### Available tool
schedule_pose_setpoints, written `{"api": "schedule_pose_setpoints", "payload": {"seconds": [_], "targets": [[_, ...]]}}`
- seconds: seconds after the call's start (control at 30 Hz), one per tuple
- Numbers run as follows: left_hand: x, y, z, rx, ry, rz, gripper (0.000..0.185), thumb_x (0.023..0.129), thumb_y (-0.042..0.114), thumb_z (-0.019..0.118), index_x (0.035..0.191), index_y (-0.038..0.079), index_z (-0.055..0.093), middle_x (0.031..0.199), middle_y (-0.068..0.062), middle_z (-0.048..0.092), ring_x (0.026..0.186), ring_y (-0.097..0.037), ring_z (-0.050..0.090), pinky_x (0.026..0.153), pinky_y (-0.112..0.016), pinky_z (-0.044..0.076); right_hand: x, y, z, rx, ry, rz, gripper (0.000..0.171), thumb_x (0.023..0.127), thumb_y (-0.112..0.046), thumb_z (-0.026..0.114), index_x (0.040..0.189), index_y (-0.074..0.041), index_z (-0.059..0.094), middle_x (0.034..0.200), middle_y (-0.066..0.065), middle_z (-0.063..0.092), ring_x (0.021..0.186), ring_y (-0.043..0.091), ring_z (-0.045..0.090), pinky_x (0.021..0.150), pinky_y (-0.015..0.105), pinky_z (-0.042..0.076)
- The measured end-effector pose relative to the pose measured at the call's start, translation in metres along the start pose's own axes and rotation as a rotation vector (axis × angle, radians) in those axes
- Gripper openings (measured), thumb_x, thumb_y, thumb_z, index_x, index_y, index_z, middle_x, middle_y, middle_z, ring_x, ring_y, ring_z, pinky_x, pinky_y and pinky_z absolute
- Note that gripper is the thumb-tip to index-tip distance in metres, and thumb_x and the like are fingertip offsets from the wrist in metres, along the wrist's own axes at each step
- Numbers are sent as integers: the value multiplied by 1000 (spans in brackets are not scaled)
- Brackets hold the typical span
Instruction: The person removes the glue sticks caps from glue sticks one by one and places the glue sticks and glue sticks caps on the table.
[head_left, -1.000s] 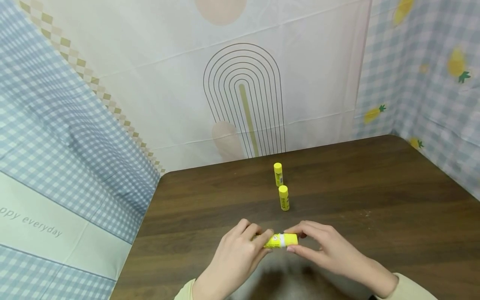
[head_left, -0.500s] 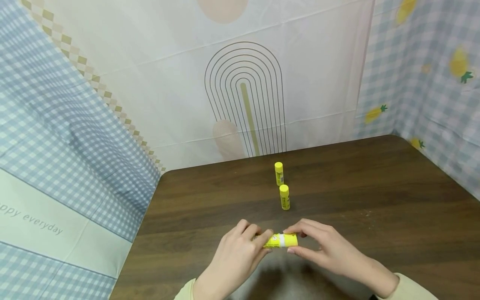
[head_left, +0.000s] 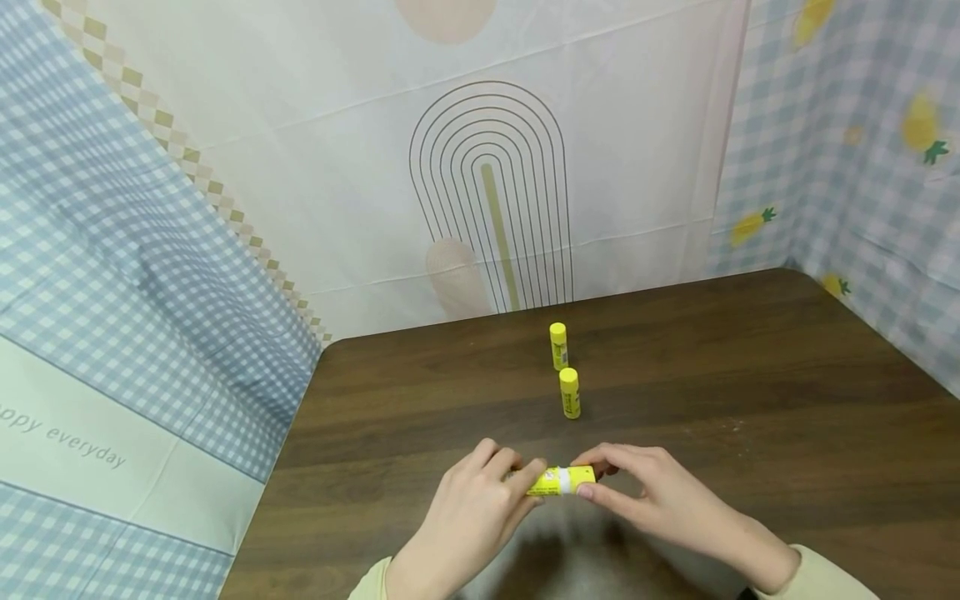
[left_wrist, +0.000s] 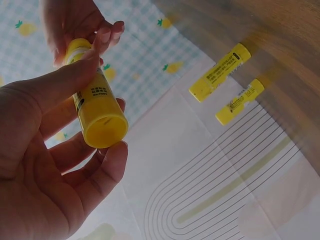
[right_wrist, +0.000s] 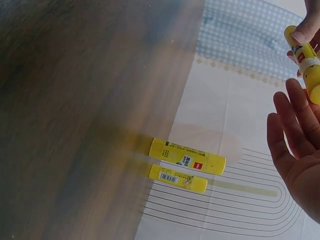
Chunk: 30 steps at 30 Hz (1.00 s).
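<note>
A yellow glue stick lies level between the two hands, low in the head view. My left hand grips its body; in the left wrist view the thumb lies along the glue stick and its hollow round end faces the camera. My right hand pinches the yellow cap end between thumb and forefinger. A white band shows between cap and body. In the right wrist view the other right fingers extend loosely beside the glue stick.
Two more yellow glue sticks stand upright on the dark wooden table, a nearer one and a farther one. Behind the table hangs a pale patterned cloth. Blue checked cloth borders the left side and also the right.
My right thumb and forefinger have shifted slightly on the cap end. The left hand keeps its grip, and the standing glue sticks stay in place.
</note>
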<state>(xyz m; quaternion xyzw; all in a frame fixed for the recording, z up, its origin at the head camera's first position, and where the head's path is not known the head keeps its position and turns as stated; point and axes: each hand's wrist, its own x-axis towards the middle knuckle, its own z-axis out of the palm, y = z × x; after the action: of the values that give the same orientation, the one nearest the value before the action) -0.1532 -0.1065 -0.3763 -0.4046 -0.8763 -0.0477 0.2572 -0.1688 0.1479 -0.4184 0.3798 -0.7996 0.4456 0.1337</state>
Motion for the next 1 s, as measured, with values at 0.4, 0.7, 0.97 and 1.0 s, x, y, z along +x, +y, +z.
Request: {"api": "schedule_pose_setpoints", "payload": {"seconds": [0.4,0.7,0.97,1.0], "targets": [[0,1,0,2,-1,0,34,80,32,86,108,19,72,90,6,67,80,-11,51,68,-21,49,-2,2,2,2,41,-58,33,87,-9,79,114,-24,68,102,-13,69,87,5,64,76,19,52],[0,1,0,8,-9,-1,35,79,32,87,109,18,73,90,6,66,81,-11,51,69,-22,50,0,5,3,-17,68,-124,36,83,-10,83,114,-21,68,103,-11,69,87,5,64,79,18,50],[0,1,1,15,-4,4,35,79,32,87,108,18,73,89,6,66,81,-11,51,69,-22,50,0,5,4,-10,62,-134,38,82,-10,84,115,-19,67,104,-10,68,86,4,63,78,18,50],[0,1,1,16,-5,5,35,79,32,87,108,18,73,89,6,66,81,-11,51,69,-22,50,0,5,4,-11,61,-133,39,82,-10,84,115,-19,67,104,-10,68,86,4,63,78,18,50]]}}
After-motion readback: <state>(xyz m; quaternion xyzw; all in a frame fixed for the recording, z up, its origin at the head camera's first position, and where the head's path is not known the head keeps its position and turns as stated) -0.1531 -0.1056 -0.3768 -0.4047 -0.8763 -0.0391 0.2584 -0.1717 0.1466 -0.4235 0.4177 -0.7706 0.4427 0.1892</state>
